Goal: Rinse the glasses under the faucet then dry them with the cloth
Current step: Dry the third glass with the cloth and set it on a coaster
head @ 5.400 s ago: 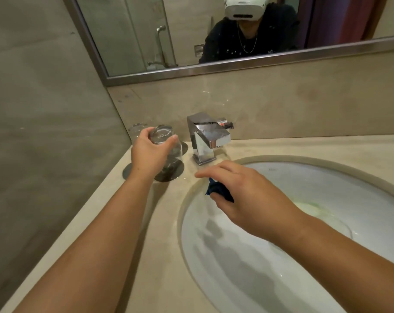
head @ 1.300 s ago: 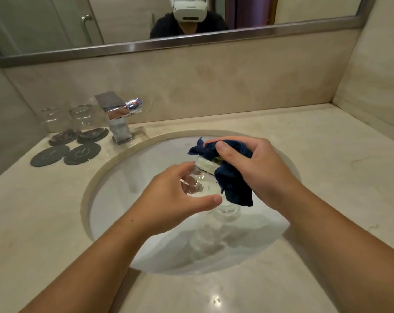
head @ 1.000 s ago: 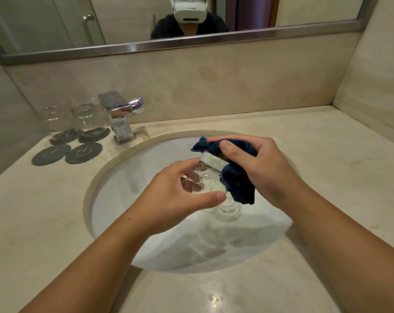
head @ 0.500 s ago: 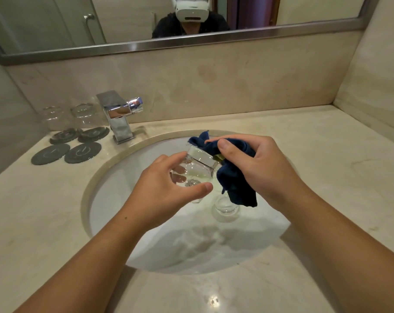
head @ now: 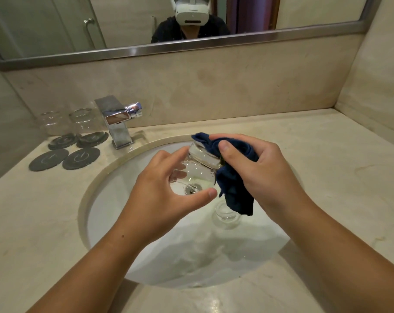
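Observation:
Over the white sink basin (head: 114, 213) my left hand (head: 162, 195) holds a clear glass (head: 197, 168), tilted with its thick base toward the upper right. My right hand (head: 263, 175) grips a dark blue cloth (head: 234, 190) pressed against the glass's base and side. Another clear glass (head: 225, 215) stands in the basin below the cloth. Two more glasses (head: 49, 123) (head: 82, 119) stand upside down on dark coasters at the back left. The chrome faucet (head: 117, 120) is beside them; no water runs from it.
Two bare dark round coasters (head: 49, 159) (head: 81, 158) lie on the beige counter (head: 327, 159) left of the basin. A framed mirror (head: 169, 50) runs along the back wall. Side walls close in at the left and right.
Since 5.4 s ago my left hand carried a glass from the back left over the basin. In the last second the glass tilted more and rose slightly as the cloth rubbed its base.

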